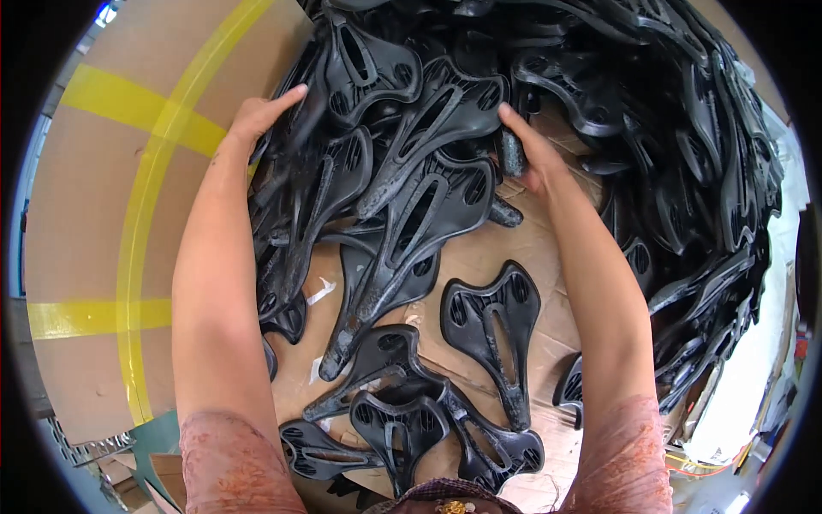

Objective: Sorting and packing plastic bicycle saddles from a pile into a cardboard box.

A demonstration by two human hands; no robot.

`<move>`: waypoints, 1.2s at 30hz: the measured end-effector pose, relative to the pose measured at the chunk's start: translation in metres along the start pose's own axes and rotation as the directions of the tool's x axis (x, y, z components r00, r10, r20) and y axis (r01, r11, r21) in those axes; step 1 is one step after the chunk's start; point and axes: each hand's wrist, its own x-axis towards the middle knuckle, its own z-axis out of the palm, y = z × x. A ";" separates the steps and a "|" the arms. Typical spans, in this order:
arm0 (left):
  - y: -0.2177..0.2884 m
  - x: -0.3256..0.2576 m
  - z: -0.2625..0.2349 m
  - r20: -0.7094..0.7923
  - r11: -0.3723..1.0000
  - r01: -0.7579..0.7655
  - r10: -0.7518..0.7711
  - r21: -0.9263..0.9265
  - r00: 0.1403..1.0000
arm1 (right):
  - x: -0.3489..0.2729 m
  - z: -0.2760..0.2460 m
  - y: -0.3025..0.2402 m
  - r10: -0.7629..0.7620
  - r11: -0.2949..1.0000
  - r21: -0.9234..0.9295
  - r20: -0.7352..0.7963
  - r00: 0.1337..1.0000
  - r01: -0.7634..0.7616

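A big heap of black plastic saddle shells [651,128] fills the top and right of the head view, lying on flattened cardboard [531,248]. My left hand [257,116] presses flat against the left side of a cluster of shells [342,171]. My right hand [527,150] grips the right edge of one long cut-out shell [437,111] in that same cluster. Several loose shells [492,330] lie on the cardboard between my forearms, nearer to me.
A cardboard wall [103,257] with yellow tape strips stands to the left. White sheeting [753,368] lies at the right edge beyond the heap. Boxes sit low at the left corner.
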 end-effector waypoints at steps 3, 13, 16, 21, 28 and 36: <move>-0.018 0.015 0.034 -0.180 0.951 -0.308 0.299 -0.024 0.937 | -0.001 -0.002 0.010 -0.091 0.995 -0.027 0.030 0.995 0.091; -0.034 -0.014 0.056 -0.090 0.940 -0.281 0.269 -0.191 0.959 | 0.014 0.016 0.023 -0.016 0.987 0.159 0.112 0.994 -0.002; -0.044 -0.046 0.065 -0.022 0.935 -0.310 0.311 -0.171 0.950 | -0.009 0.011 0.023 -0.046 0.994 0.104 0.055 0.997 0.040; -0.051 -0.118 0.067 0.013 0.945 -0.310 0.313 -0.108 0.950 | -0.076 0.018 0.022 -0.077 0.997 -0.005 -0.001 0.997 0.077; -0.119 -0.220 0.060 0.137 0.940 -0.316 0.332 -0.127 0.933 | -0.185 0.039 0.055 -0.088 0.994 -0.062 0.083 0.993 0.093; -0.206 -0.378 0.024 0.213 0.986 -0.086 0.115 -0.140 0.970 | -0.311 0.084 0.155 -0.021 0.955 -0.286 0.178 0.984 0.072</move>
